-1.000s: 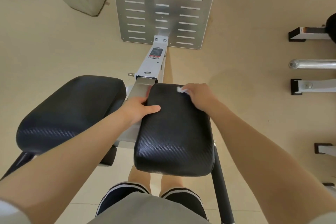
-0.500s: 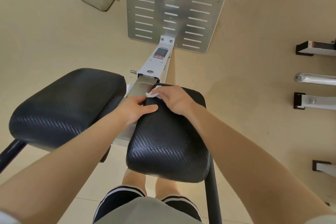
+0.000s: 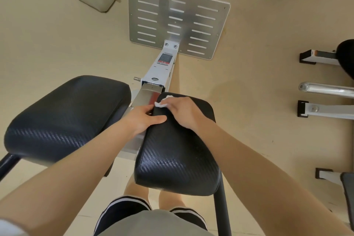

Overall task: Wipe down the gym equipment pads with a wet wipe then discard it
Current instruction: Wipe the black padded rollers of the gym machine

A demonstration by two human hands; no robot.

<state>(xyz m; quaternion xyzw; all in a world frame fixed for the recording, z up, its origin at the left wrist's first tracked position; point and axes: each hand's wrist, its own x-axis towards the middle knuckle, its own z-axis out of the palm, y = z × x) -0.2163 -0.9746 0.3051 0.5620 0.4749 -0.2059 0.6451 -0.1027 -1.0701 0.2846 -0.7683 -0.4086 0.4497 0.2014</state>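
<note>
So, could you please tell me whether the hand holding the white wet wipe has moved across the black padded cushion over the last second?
Yes. The right hand with the white wet wipe slid from the black textured pad's far right corner to its far left corner.

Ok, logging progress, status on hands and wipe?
Right hand presses wet wipe on right pad, far corner. Left hand grips pad's edge. Nothing in the way.

Two black pads [image 3: 178, 155] covered in glossy, carbon-weave-textured vinyl sit on a white-painted metal frame [image 3: 162, 69]. A slotted footplate [image 3: 178, 19] of brushed metal lies on the smooth, matt beige floor [image 3: 258, 120]; a polished chrome bar [image 3: 325, 89] gleams nearby.
</note>
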